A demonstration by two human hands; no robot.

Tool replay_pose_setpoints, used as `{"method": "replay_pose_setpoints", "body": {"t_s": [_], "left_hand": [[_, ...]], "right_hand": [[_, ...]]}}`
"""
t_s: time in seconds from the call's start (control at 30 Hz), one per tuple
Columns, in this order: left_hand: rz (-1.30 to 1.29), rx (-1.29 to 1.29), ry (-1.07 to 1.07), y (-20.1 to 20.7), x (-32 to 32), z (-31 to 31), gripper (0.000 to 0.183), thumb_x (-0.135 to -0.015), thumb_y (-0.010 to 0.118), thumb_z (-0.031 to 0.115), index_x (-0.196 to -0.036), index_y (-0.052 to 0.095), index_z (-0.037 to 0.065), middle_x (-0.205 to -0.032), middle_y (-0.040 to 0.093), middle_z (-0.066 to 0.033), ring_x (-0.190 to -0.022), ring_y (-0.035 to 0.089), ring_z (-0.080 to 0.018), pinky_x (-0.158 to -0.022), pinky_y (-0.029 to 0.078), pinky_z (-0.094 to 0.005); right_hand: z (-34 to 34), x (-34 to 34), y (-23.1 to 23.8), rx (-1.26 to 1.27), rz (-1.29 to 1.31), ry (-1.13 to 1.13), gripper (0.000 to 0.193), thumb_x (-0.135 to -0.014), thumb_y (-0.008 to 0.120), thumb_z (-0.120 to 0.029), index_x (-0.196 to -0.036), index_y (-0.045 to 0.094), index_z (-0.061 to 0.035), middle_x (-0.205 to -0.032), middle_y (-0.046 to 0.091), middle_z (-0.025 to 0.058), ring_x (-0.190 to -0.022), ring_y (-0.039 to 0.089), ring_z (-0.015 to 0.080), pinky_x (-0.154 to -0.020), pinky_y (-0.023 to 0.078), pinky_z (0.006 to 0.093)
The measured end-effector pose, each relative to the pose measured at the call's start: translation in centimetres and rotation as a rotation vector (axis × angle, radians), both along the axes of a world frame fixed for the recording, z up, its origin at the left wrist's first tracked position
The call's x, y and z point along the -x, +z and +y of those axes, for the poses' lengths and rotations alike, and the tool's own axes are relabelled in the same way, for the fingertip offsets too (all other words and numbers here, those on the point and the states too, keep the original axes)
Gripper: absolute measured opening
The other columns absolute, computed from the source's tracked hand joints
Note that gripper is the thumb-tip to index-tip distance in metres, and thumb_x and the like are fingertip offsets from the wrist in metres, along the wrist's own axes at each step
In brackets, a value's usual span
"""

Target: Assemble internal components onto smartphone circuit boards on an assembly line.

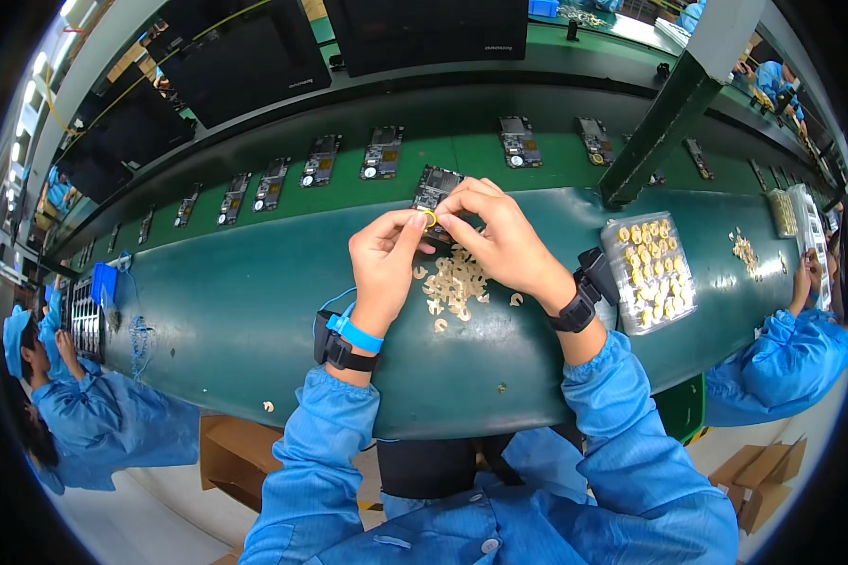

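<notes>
A dark circuit board [435, 181] stands tilted at the far side of my hands, its lower part hidden by my fingers. In front of it, a small yellow ring-like round part [431, 218] is pinched where my fingertips meet. My left hand [384, 252] is closed, thumb and forefinger on the part's left side. From the right, my right hand [501, 235] is closed too, its thumb and fingers at the part and beside the board. Just below the hands lies a loose pile of small cream C-shaped pieces [458, 282].
A clear tray [631, 318] of yellow round parts lies right of my right wrist. Several circuit boards [383, 153] line the green strip behind the table [254, 320]. A green post [660, 132] rises at back right. Co-workers in blue [777, 363] sit on both sides.
</notes>
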State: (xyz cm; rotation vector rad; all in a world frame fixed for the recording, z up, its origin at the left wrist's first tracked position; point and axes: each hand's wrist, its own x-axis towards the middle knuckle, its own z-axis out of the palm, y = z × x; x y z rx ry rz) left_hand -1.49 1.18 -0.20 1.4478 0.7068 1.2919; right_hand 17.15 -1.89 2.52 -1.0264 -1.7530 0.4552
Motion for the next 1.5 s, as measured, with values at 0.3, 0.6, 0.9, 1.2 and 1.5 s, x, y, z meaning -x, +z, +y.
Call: {"method": "replay_pose_setpoints", "body": {"t_s": [0.3,0.6,0.9,1.2,1.5], "left_hand": [[-0.023,0.003,0.019,0.3,0.1,-0.1,0.016,-0.103,0.066,0.007,-0.108,0.073,-0.006,-0.101,0.075,-0.0098,-0.087,0.071,-0.0131,-0.072,0.063,-0.0291],[-0.054,0.002,-0.05,0.4,-0.3,-0.6,0.018,-0.105,0.063,0.006,-0.112,0.072,-0.007,-0.105,0.075,-0.0107,-0.092,0.072,-0.015,-0.078,0.063,-0.0291],[-0.147,0.002,0.101,0.3,0.2,0.2,0.02,-0.105,0.064,0.01,-0.109,0.071,-0.009,-0.1,0.074,-0.0125,-0.087,0.074,-0.0182,-0.077,0.067,-0.0347],[-0.063,-0.019,-0.032,0.1,-0.1,-0.2,0.021,-0.105,0.064,0.01,-0.113,0.071,-0.009,-0.105,0.074,-0.0143,-0.092,0.075,-0.0215,-0.079,0.067,-0.0349],[-0.278,0.226,-0.221,0.6,0.2,-0.2,0.031,-0.11,0.058,0.019,-0.11,0.07,-0.01,-0.103,0.074,-0.0145,-0.093,0.074,-0.0221,-0.081,0.066,-0.0382]], "right_hand": [[0.1,0.6,-0.5,-0.003,0.021,-0.014,0.011,-0.09,0.07,-0.011,-0.094,0.069,-0.0001,-0.092,0.065,0.0116,-0.091,0.059,0.0296,-0.083,0.048,0.04],[0.3,0.9,-0.8,-0.063,0.042,-0.074,0.011,-0.088,0.071,-0.009,-0.091,0.066,0.0003,-0.09,0.062,0.0117,-0.089,0.058,0.0303,-0.081,0.048,0.0408],[-1.2,-2.4,1.7,0.312,0.067,0.101,0.011,-0.086,0.071,-0.007,-0.084,0.065,0.002,-0.075,0.062,0.0027,-0.07,0.056,0.008,-0.064,0.046,0.0275],[-0.5,-0.5,1.9,0.063,-0.039,0.007,0.015,-0.092,0.076,-0.01,-0.102,0.07,-0.0003,-0.089,0.064,0.0082,-0.067,0.06,0.0165,-0.058,0.048,0.0299],[-0.6,0.6,1.1,-0.408,-0.255,-0.183,0.009,-0.088,0.072,-0.004,-0.097,0.07,-0.0059,-0.089,0.065,0.0069,-0.075,0.068,0.0276,-0.063,0.056,0.0368]]}}
